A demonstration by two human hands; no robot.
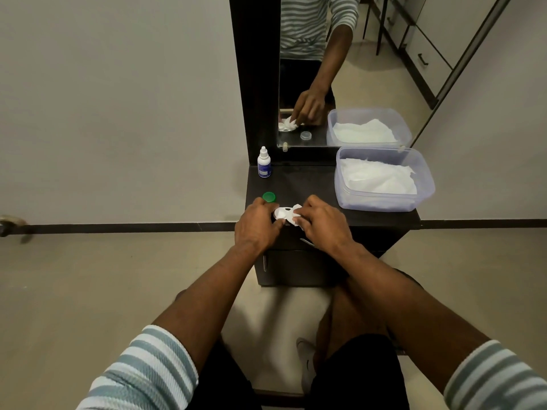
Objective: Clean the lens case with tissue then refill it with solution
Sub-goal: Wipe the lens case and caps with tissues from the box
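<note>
Left hand [257, 223] curled round the near end of the white lens case [281, 213], steadying it at the front edge of the dark surface [307, 184]. Right hand [321, 221] pinching a wad of tissue [297, 216] against the case's right well, hiding most of it; possibly inside the well. Green cap [269, 197] just behind the left hand. Solution bottle [264, 163] upright, farther back. Clear plastic tub [384, 199] at right, holding white tissues.
</note>
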